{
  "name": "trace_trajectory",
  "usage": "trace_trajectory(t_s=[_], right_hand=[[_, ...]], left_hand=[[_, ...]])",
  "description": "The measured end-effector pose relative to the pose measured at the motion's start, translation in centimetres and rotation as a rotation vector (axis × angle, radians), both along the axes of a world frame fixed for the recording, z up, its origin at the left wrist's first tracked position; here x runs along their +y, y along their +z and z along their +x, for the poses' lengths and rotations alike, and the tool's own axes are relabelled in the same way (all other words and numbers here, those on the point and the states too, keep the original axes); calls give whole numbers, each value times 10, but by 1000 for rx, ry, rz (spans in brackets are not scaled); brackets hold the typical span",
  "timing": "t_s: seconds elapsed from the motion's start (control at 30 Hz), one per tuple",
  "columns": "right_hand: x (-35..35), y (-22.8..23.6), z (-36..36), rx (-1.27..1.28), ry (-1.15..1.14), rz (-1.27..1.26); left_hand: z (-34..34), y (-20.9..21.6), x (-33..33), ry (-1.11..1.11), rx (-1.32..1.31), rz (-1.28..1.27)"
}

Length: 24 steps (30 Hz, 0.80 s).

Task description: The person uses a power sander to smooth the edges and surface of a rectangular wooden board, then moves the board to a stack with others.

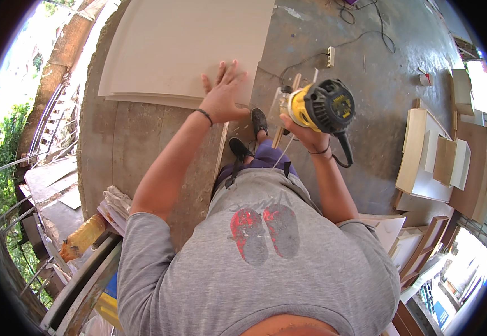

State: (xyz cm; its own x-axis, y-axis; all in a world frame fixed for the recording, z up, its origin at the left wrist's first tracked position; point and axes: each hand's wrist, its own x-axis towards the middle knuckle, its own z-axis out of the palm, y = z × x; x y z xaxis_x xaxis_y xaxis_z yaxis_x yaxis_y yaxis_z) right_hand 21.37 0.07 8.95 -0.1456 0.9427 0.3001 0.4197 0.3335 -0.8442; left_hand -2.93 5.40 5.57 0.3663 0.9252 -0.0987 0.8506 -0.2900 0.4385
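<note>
My right hand (pixel 305 133) is wrapped round a yellow and black power router (pixel 328 105). I hold it up off to the right of the workbench, with its black cord curving down by my wrist. Fingers spread, my left hand (pixel 222 92) is over the near right corner of a large pale sheet (pixel 182 50). Whether the palm presses on it or hovers just above, I cannot tell. At least two sheets are stacked there, their near edges slightly offset. They lie on a worn brown bench top (pixel 142 131).
A white power strip (pixel 331 57) with a dark cable lies on the grey floor (pixel 378 84). Pale wooden cabinet boxes (pixel 423 148) stand at the right, with leaning panels (pixel 386 229) nearer me. A small white and red pot (pixel 424 79) sits farther off. Scrap pieces (pixel 84 238) lie at the left.
</note>
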Motion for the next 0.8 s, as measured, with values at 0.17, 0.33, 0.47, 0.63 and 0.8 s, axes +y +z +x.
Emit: trace_trajectory(t_s=[0.17,0.33,0.47,0.63,0.8], right_hand=[[18,2,-29,13,126,-45],[37,-14,-50,-161,152,29],[43,-18,-62,-92,177,46],[64,-16,-66,-170,173,80],[85,-5,-68,17,149,1]], left_hand=[[-37,-22,42,207,-88,45],[-39,-31,70,496,132,247],[-35,-32,67,513,213,271],[-33,-27,66,525,214,271],[-30,-28,67,528,223,297]])
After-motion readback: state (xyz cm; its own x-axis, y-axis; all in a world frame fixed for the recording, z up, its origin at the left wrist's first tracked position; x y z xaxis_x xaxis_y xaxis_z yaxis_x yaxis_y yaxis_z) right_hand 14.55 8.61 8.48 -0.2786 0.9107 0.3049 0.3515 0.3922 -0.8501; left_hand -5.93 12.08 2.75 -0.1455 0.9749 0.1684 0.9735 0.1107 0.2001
